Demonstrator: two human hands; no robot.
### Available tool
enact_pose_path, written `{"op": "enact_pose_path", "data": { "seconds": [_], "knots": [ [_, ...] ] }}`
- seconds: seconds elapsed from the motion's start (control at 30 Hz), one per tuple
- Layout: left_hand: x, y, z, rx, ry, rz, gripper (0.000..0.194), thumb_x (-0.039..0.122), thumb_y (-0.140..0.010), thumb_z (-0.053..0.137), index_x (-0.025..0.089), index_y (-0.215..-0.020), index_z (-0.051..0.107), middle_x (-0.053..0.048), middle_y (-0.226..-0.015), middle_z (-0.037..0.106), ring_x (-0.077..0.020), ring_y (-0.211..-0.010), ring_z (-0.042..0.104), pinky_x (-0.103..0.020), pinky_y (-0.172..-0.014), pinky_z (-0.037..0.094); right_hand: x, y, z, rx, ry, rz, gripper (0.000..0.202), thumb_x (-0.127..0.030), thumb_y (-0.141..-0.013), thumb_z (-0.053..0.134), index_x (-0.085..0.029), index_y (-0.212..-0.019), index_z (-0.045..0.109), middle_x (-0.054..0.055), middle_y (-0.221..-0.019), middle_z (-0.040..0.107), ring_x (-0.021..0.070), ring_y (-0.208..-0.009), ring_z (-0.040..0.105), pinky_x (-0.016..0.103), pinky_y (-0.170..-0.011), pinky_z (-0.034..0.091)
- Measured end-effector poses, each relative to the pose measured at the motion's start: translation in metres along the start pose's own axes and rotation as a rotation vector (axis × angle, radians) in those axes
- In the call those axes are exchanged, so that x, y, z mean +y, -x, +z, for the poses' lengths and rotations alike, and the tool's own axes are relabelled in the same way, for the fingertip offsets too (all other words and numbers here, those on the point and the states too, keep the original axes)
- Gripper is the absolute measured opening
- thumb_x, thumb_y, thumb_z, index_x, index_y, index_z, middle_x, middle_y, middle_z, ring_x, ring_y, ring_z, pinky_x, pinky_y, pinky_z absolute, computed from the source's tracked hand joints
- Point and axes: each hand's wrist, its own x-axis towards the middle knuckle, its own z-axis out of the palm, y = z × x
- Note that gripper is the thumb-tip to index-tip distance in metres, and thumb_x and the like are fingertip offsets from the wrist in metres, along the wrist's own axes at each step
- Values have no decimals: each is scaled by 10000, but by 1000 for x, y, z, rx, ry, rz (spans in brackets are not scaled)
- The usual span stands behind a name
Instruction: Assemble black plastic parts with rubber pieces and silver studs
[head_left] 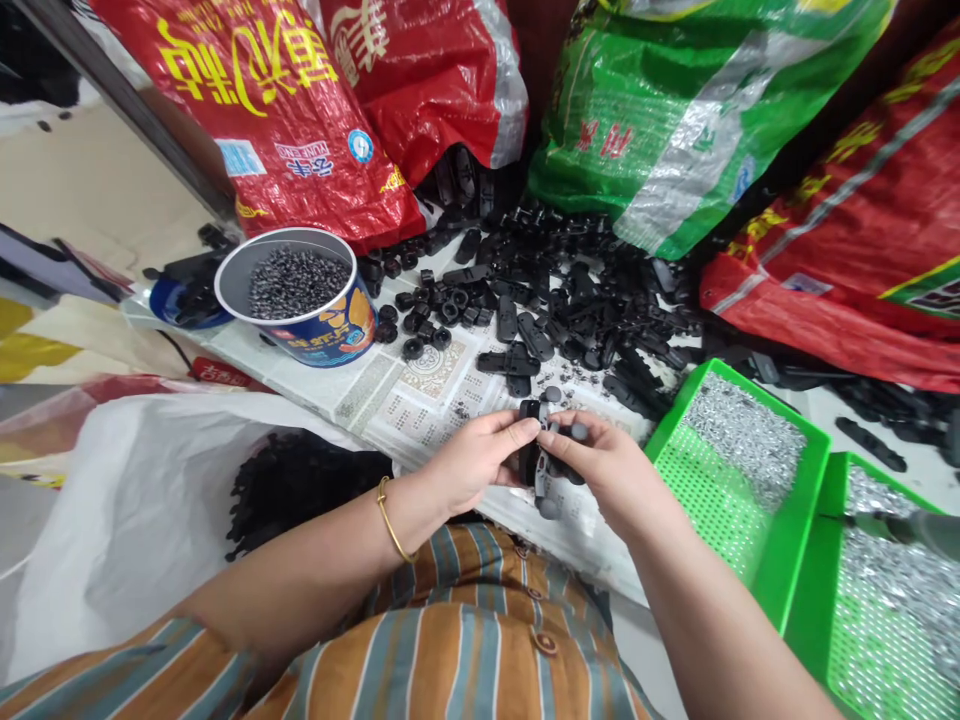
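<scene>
While between fingers (519, 434), black part (529, 458), long axis roughly toward striped shirt (442, 650).

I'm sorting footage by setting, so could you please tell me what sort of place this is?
Probably a small parts workshop: loose black parts lie heaped on the table, green baskets hold shiny metallic pieces, and large printed sacks stand behind.

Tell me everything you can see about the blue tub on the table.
The blue tub is round and open-topped, its material perhaps plastic or coated card, with orange print outside and a greyish inner wall. It stands upright near the tabletop's left end, partly filled with small dark pieces. A red sack stands behind it; black round parts lie to its right.
</scene>
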Motion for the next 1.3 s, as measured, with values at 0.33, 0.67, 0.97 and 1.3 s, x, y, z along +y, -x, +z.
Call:
{"op": "enact_pose_path", "data": {
  "seconds": [0.33,0.67,0.97,1.3],
  "knots": [
    [2,-2,1,-18,-26,3,295,329,-796,596,117,-1001,590,-74,-807,626,-140,-655,609,-246,-518,518,4,-2,-3,46,148,-32,293,-443,-646,687,-204,-771,572,-46,-548,526,105,-473,484,255,-484,400],
    [5,-4,2,-41,-38,-21,324,364,-761,634,126,-978,598,-70,-800,621,-148,-654,599,-271,-520,521,0,-3,-12,-27,50,-51,327,-416,-634,708,-179,-826,589,-42,-592,523,84,-489,457,248,-499,405],
    [4,-9,5,-29,-32,0,333,365,-726,669,144,-969,620,-53,-787,617,-139,-652,588,-288,-550,509,-8,-1,-16,-54,45,-58,320,-400,-642,707,-196,-835,554,-47,-605,521,99,-518,496,247,-491,415],
    [6,-9,8,-39,-11,25,272,339,-757,634,127,-925,610,-36,-714,569,-130,-629,550,-284,-539,497,-8,-3,-15,-31,147,-49,343,-419,-686,670,-204,-914,530,-4,-588,625,116,-497,517,228,-439,390]
  ]
}}
